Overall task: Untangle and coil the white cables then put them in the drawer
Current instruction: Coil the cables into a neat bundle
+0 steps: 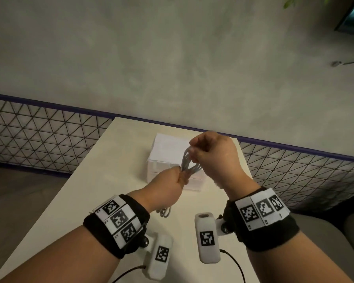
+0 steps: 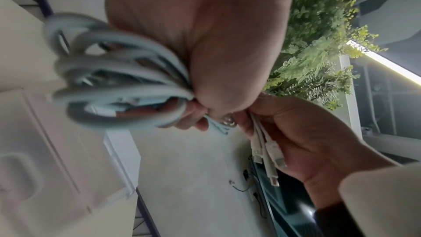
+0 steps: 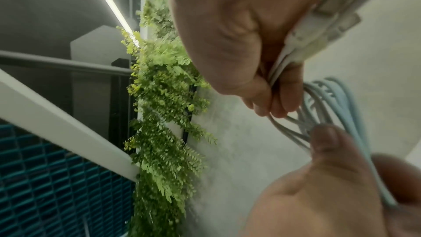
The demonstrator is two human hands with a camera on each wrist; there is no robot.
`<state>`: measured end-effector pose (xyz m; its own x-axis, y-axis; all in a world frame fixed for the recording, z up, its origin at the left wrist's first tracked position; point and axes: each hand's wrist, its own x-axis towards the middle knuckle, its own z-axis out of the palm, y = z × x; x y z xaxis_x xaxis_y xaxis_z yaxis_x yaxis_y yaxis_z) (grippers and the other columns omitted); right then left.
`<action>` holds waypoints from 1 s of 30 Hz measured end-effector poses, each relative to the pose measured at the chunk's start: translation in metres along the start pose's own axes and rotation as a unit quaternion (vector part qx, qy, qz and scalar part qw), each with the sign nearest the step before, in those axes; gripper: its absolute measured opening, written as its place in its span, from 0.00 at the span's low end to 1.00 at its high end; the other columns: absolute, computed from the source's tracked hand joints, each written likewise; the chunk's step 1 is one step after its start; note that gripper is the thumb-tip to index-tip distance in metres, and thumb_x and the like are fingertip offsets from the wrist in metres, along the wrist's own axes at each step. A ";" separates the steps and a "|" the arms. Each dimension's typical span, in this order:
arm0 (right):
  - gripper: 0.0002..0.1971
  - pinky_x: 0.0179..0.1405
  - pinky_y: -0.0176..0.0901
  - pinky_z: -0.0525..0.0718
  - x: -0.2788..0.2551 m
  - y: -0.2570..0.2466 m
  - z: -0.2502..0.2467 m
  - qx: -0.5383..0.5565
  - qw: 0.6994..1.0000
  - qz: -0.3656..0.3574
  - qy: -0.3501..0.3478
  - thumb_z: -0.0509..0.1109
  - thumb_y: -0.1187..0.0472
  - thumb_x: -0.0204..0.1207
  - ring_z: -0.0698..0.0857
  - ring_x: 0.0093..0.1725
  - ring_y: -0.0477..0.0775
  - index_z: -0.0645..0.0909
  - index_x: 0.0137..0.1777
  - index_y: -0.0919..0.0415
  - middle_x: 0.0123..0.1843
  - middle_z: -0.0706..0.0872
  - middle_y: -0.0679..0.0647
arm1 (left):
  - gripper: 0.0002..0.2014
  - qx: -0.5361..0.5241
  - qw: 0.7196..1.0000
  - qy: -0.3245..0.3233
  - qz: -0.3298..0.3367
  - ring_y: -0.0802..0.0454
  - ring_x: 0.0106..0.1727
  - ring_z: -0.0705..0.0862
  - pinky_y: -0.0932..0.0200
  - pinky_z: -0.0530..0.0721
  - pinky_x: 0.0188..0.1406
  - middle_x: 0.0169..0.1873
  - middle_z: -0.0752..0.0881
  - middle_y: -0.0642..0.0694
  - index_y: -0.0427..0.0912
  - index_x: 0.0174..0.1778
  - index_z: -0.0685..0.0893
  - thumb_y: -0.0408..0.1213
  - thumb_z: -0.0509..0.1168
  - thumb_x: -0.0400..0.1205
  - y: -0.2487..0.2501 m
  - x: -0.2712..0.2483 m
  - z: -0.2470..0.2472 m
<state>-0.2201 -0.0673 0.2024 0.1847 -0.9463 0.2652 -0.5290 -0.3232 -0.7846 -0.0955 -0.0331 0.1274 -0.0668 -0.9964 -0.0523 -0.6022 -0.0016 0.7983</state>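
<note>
White cables are bunched in loops, held in the air above the desk, right in front of the white drawer unit. The drawer unit sits toward the desk's far edge, near the wall; the drawer looks shut from the head view. There's bare desk to the left of your hands, and the right desk edge runs just past your right wrist. Another bit of cable lies on the desk under your left wrist.

Your left hand is closed, pinching the bundle's lower end; in the left wrist view the plug ends stick out along its palm. Your right hand is curled around the loops' upper part. The loops are several strands, pale white-grey, blurred, roughly oval, not tied.
</note>
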 end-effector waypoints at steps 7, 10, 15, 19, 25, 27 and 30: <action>0.06 0.42 0.42 0.82 0.009 0.007 -0.003 -0.164 0.981 -0.080 0.068 0.79 0.59 0.67 0.84 0.39 0.52 0.89 0.42 0.58 0.43 0.86 0.52 | 0.19 -0.022 0.999 0.026 0.016 0.52 0.31 0.76 0.56 0.76 0.33 0.32 0.79 0.49 0.48 0.39 0.74 0.56 0.47 0.85 -0.002 -0.002 -0.008; 0.04 0.39 0.31 0.79 0.010 0.014 -0.006 -0.123 0.989 -0.057 0.067 0.78 0.60 0.69 0.84 0.36 0.46 0.90 0.43 0.57 0.41 0.88 0.50 | 0.18 -0.157 0.987 0.023 0.009 0.51 0.28 0.71 0.49 0.75 0.35 0.27 0.73 0.50 0.46 0.35 0.71 0.53 0.51 0.85 -0.004 -0.003 -0.007; 0.13 0.50 0.43 0.87 0.001 0.023 -0.002 0.056 0.998 0.008 0.041 0.71 0.70 0.74 0.90 0.44 0.46 0.88 0.52 0.53 0.48 0.92 0.50 | 0.17 -0.358 0.932 0.051 -0.026 0.57 0.22 0.67 0.56 0.73 0.28 0.24 0.70 0.51 0.42 0.37 0.72 0.50 0.54 0.85 0.001 -0.004 -0.008; 0.06 0.29 0.42 0.82 -0.004 0.021 0.007 0.147 0.980 0.096 0.096 0.76 0.66 0.71 0.84 0.28 0.49 0.85 0.37 0.54 0.33 0.89 0.53 | 0.17 -0.361 0.929 0.077 -0.021 0.56 0.24 0.69 0.53 0.74 0.31 0.26 0.74 0.50 0.43 0.37 0.73 0.51 0.54 0.85 0.007 -0.001 -0.004; 0.05 0.34 0.45 0.89 -0.009 0.011 0.008 0.289 0.943 0.157 0.058 0.73 0.72 0.72 0.88 0.35 0.55 0.86 0.39 0.62 0.36 0.89 0.60 | 0.17 -0.297 0.948 0.105 -0.040 0.52 0.26 0.72 0.51 0.77 0.35 0.32 0.85 0.46 0.43 0.42 0.78 0.52 0.53 0.85 0.011 0.000 0.001; 0.07 0.37 0.46 0.88 -0.010 0.013 0.013 0.273 0.948 0.151 0.060 0.71 0.72 0.72 0.86 0.35 0.53 0.86 0.40 0.61 0.38 0.89 0.59 | 0.15 -0.306 0.945 0.107 -0.033 0.53 0.24 0.72 0.53 0.76 0.32 0.34 0.88 0.45 0.45 0.45 0.80 0.51 0.53 0.85 0.012 0.001 0.001; 0.08 0.32 0.45 0.82 -0.012 0.015 0.022 0.285 0.942 0.163 0.069 0.69 0.74 0.73 0.85 0.33 0.54 0.84 0.41 0.61 0.39 0.89 0.60 | 0.15 -0.304 0.946 0.111 -0.018 0.53 0.25 0.72 0.52 0.76 0.33 0.34 0.89 0.45 0.48 0.47 0.81 0.51 0.53 0.86 0.013 0.002 0.002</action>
<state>-0.2119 -0.0604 0.1749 -0.0414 -0.9991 -0.0022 -0.0007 0.0022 -1.0000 -0.1055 -0.0349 0.1366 0.1553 -0.9878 -0.0129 -0.0283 -0.0175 0.9994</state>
